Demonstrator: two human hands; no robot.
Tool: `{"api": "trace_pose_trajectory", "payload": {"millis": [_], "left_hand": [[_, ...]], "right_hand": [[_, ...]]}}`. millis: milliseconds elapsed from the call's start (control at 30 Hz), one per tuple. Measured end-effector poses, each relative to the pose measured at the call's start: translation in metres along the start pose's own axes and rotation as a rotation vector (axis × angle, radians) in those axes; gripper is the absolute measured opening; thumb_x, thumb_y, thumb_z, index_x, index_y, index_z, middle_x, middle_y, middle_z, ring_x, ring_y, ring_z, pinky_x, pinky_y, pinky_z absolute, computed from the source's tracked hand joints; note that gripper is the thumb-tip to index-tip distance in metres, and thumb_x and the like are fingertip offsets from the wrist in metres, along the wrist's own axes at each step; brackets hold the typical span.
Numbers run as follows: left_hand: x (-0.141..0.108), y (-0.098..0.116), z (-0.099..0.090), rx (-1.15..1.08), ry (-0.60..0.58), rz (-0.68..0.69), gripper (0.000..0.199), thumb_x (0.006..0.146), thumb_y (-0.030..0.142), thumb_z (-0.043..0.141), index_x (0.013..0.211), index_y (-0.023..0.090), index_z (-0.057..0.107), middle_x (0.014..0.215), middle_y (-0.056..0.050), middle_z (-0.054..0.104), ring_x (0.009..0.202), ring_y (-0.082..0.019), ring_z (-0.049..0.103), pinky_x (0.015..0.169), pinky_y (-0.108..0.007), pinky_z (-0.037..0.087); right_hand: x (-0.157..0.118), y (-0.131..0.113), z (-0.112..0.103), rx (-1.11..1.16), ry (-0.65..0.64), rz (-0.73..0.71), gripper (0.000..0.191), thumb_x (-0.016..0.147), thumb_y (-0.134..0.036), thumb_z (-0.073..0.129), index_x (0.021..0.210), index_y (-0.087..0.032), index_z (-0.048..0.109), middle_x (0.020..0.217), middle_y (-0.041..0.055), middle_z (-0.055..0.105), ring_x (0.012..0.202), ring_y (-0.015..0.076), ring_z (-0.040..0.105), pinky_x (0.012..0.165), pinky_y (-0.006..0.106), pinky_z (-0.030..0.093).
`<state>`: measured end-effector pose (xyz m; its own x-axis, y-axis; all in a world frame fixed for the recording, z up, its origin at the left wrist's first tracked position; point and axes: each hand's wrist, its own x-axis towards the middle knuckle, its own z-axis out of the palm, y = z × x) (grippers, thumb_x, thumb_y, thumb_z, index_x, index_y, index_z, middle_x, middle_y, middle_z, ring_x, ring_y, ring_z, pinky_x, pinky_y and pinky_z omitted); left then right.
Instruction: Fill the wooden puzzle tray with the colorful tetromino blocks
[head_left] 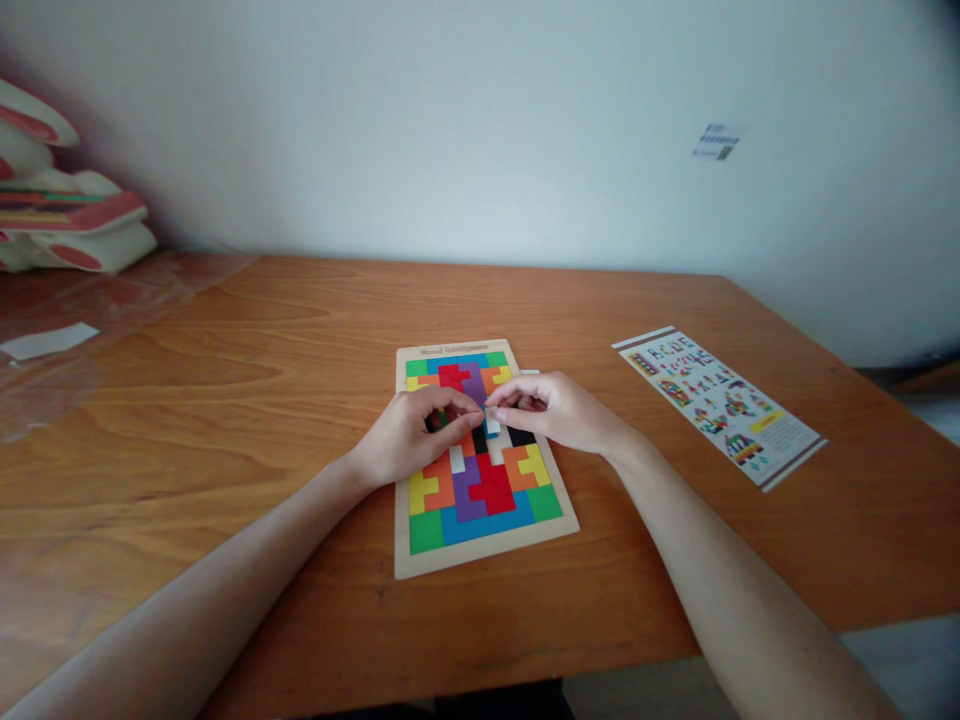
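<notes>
Head view: right hand (559,408) pinches white piece (493,426); left hand (405,432) fingertips together beside it, grip hidden, cannot tell. Both over middle of puzzle board (403,530), blocking some colored pieces. Printed sheet (720,405) well apart, right; paper strip (49,342), clear plastic (142,305), red-and-white object (82,225) far left.

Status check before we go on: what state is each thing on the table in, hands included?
Left hand: fingertips pinched together over the board.
Right hand: pinched, apparently on the white piece.
White piece: at the right fingertips.
Puzzle board: flat, mostly filled; middle partly hidden.
Printed sheet: unfolded, print up.
Clear plastic: spread, wrinkled.
</notes>
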<state>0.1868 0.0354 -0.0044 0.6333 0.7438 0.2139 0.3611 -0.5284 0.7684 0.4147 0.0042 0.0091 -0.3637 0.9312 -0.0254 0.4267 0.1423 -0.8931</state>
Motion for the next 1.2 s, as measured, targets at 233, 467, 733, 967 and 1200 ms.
{"api": "trace_pose_trajectory", "payload": {"millis": [233,467,733,967,1200], "left_hand": [[-0.001,-0.001,0.000,-0.014,-0.024,-0.002,0.028,0.088,0.045,0.060,0.094,0.020,0.072,0.088,-0.002,0.074,0.074,-0.014,0.065,0.069,-0.024,0.051],[0.001,-0.002,0.001,-0.044,0.061,-0.073,0.035,0.091,0.049,0.054,0.085,0.017,0.067,0.072,-0.001,0.066,0.058,-0.011,0.054,0.053,-0.021,0.044],[0.001,-0.001,0.002,-0.044,0.072,-0.073,0.034,0.091,0.048,0.054,0.083,0.017,0.065,0.067,0.002,0.061,0.053,-0.009,0.048,0.049,-0.020,0.040],[0.001,-0.002,0.002,-0.034,0.064,-0.079,0.033,0.091,0.048,0.055,0.083,0.017,0.065,0.070,0.001,0.063,0.056,-0.010,0.050,0.052,-0.021,0.041],[0.000,-0.004,0.002,-0.036,0.052,-0.072,0.033,0.091,0.047,0.054,0.085,0.017,0.065,0.072,0.000,0.064,0.058,-0.010,0.051,0.054,-0.021,0.042]], "right_hand": [[0.001,-0.002,0.007,0.044,0.111,-0.005,0.031,0.081,-0.048,0.070,0.092,-0.019,0.073,0.081,0.0020,0.069,0.062,0.0105,0.050,0.056,0.026,0.037],[0.002,0.006,0.001,-0.196,0.183,-0.043,0.037,0.076,-0.050,0.075,0.094,-0.019,0.071,0.082,0.0013,0.060,0.064,0.0114,0.049,0.059,0.027,0.039],[0.003,0.012,0.004,-0.291,0.099,-0.082,0.040,0.068,-0.040,0.084,0.099,-0.019,0.070,0.095,0.0052,0.059,0.089,0.0192,0.058,0.078,0.033,0.047],[0.002,0.004,0.006,-0.252,0.094,-0.012,0.038,0.065,-0.037,0.086,0.091,-0.019,0.065,0.092,0.0023,0.061,0.076,0.0150,0.051,0.069,0.029,0.043],[0.002,0.005,0.005,-0.200,0.084,-0.028,0.036,0.071,-0.031,0.082,0.101,-0.020,0.067,0.091,0.0012,0.064,0.068,0.0124,0.045,0.062,0.027,0.039]]}}
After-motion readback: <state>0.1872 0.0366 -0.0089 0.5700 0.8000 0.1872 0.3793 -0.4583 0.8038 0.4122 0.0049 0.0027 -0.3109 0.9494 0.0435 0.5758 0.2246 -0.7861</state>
